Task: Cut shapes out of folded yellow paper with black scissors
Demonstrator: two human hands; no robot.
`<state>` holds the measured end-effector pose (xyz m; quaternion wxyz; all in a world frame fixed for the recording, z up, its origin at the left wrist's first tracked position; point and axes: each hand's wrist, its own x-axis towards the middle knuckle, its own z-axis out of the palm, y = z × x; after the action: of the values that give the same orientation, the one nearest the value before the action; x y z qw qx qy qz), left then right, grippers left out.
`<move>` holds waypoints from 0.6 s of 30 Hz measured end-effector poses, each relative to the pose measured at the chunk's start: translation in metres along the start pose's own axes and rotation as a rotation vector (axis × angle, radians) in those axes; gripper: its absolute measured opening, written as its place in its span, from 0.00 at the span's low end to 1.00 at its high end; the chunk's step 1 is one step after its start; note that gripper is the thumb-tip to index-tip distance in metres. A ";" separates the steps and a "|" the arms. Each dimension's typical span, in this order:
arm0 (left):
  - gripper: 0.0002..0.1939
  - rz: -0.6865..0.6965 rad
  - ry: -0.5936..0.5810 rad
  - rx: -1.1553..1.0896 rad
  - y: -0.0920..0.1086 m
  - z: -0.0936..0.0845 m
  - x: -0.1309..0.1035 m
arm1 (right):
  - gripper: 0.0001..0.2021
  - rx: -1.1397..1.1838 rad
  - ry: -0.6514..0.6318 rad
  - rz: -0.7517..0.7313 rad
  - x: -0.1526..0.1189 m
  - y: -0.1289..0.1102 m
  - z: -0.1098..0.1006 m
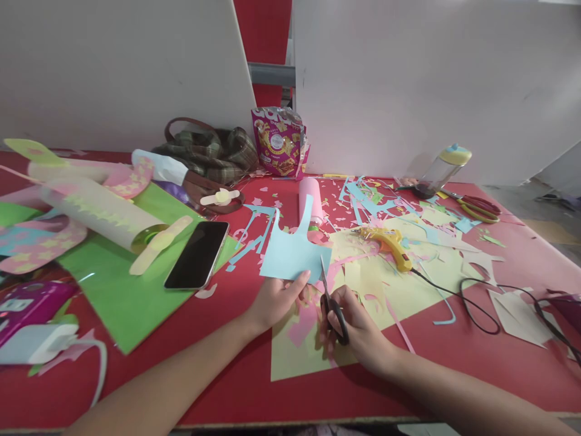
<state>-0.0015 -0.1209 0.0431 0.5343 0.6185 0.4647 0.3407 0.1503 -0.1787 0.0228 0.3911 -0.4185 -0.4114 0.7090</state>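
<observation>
My left hand (282, 301) pinches the lower edge of a light blue sheet of paper (293, 254), thumb on top. The sheet has a deep curved cut-out with a long strip rising on its right. Black-handled scissors (334, 318) are in my right hand (356, 327), fingers through the loops. Their blades point away from me and meet the sheet's right edge; whether they are parted I cannot tell. Beneath both hands lie pale yellow paper (290, 363) and pink scraps (303, 324).
A yellow glue gun (393, 245) with a black cord lies to the right. A phone (197, 254) rests on green paper (118, 303) at left, near decorated paper tubes (100, 212). Behind stand a pink roll (310, 197), a snack bag (279, 145) and a bottle (442, 172).
</observation>
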 end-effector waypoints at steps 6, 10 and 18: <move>0.18 0.010 0.156 0.067 -0.005 -0.003 0.003 | 0.17 -0.004 0.023 0.014 -0.001 -0.003 0.002; 0.15 0.013 0.218 -0.012 -0.008 -0.002 0.003 | 0.17 -0.032 0.014 0.038 0.000 -0.003 0.003; 0.18 -0.040 -0.112 -0.166 -0.005 0.003 0.002 | 0.16 -0.045 -0.070 0.077 -0.003 0.000 0.000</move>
<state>0.0005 -0.1201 0.0371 0.6157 0.5807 0.4165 0.3321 0.1510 -0.1820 0.0238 0.3394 -0.4176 -0.4245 0.7282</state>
